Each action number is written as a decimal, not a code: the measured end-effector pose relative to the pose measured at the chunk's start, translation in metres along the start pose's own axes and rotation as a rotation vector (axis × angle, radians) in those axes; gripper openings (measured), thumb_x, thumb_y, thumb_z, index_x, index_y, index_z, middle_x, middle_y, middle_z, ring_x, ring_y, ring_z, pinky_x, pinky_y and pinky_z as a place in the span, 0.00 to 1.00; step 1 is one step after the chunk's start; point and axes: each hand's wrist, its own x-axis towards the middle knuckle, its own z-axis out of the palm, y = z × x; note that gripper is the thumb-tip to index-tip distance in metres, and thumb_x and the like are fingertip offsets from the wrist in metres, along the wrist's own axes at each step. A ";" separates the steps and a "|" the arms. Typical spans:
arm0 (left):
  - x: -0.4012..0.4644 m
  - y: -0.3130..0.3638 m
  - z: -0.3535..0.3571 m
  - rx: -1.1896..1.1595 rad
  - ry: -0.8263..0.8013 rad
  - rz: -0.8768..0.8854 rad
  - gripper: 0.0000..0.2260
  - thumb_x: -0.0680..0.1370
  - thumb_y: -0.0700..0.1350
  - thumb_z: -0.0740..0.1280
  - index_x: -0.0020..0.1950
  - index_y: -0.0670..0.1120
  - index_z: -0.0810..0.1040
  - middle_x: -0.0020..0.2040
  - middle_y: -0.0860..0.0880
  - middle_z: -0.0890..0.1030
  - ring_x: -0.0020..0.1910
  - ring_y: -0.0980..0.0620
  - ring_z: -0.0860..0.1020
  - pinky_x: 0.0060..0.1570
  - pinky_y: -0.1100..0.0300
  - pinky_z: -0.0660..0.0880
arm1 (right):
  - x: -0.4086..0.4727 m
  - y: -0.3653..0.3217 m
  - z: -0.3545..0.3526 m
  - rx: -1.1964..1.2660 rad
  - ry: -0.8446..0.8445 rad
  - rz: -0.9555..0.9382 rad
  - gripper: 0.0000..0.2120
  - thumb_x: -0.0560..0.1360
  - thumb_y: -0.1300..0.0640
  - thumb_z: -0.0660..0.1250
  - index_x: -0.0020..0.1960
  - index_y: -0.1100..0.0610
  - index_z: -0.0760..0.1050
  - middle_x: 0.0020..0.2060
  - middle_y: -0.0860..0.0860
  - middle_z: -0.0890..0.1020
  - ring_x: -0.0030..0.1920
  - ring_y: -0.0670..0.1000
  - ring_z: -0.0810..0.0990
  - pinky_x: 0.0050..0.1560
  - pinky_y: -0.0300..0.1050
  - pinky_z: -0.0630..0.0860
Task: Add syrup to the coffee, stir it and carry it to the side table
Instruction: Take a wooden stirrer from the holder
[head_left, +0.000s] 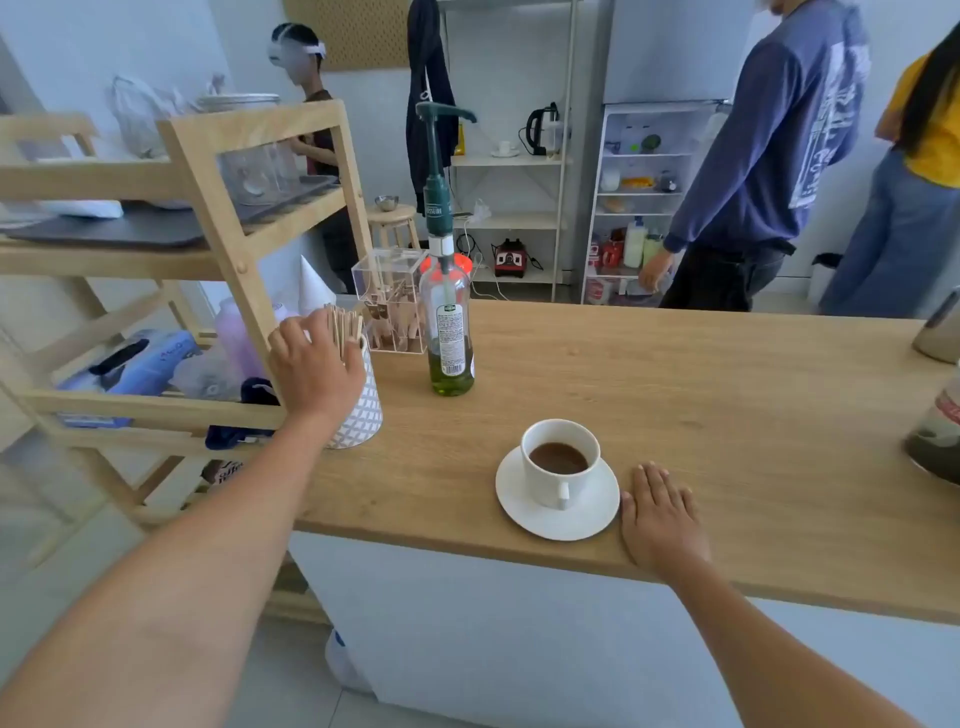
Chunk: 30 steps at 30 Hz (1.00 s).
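Reaching into the wooden stirrers (343, 325), the left hand (314, 366) curls over their tops above the patterned holder (363, 410); whether its fingers have pinched one I cannot tell; the sticks look light, thin and snappable, best taken near the upper end. The right hand (660, 514) lies flat and empty on the counter (727, 405), just beside the saucer (519, 499) of the coffee cup (558, 462); cup and saucer look breakable and spill-prone. The syrup bottle (448, 322) stands beyond the cup, right of the left hand.
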 end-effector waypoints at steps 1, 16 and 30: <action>0.001 -0.006 -0.003 -0.004 -0.067 -0.031 0.20 0.75 0.47 0.63 0.65 0.39 0.68 0.60 0.35 0.71 0.59 0.35 0.69 0.56 0.43 0.68 | 0.000 0.000 -0.001 -0.014 0.003 0.004 0.27 0.81 0.48 0.39 0.77 0.56 0.44 0.78 0.50 0.47 0.77 0.48 0.42 0.77 0.50 0.41; 0.000 -0.012 -0.013 -0.143 -0.057 -0.029 0.08 0.76 0.35 0.59 0.49 0.38 0.77 0.50 0.39 0.77 0.47 0.40 0.76 0.38 0.53 0.70 | 0.003 0.001 0.002 -0.021 -0.020 0.008 0.27 0.81 0.47 0.39 0.77 0.56 0.43 0.78 0.50 0.45 0.77 0.48 0.42 0.77 0.49 0.41; -0.051 0.055 -0.035 -0.134 0.271 0.653 0.04 0.71 0.33 0.67 0.41 0.39 0.81 0.34 0.45 0.80 0.29 0.49 0.76 0.27 0.65 0.64 | 0.004 -0.001 0.000 -0.014 -0.027 0.006 0.27 0.81 0.47 0.39 0.77 0.56 0.43 0.78 0.50 0.46 0.77 0.49 0.42 0.76 0.50 0.40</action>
